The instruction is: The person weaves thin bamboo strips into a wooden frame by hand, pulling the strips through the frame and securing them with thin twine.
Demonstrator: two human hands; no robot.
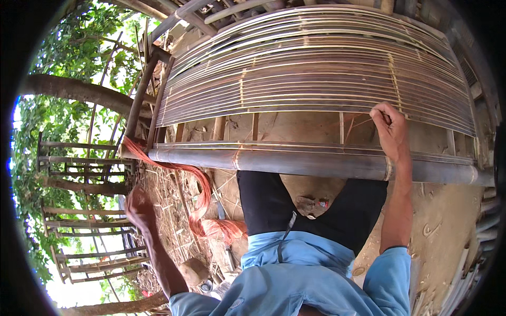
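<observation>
My right hand is closed in a pinch at the near edge of a slatted bamboo mat, with thin orange strands running to its fingers. The mat is made of long split strips, tied across with pale bindings. Low on the left, my left hand is blurred, and its fingers do not show clearly. Close to it, a hank of orange strands hangs over the left end of a thick bamboo pole and trails down to the ground.
The thick pole crosses in front of my legs, with a gap between it and the mat. A wooden post stands at the mat's left end. Bamboo railings and foliage lie farther left. Bamboo lengths are stacked on the ground at right.
</observation>
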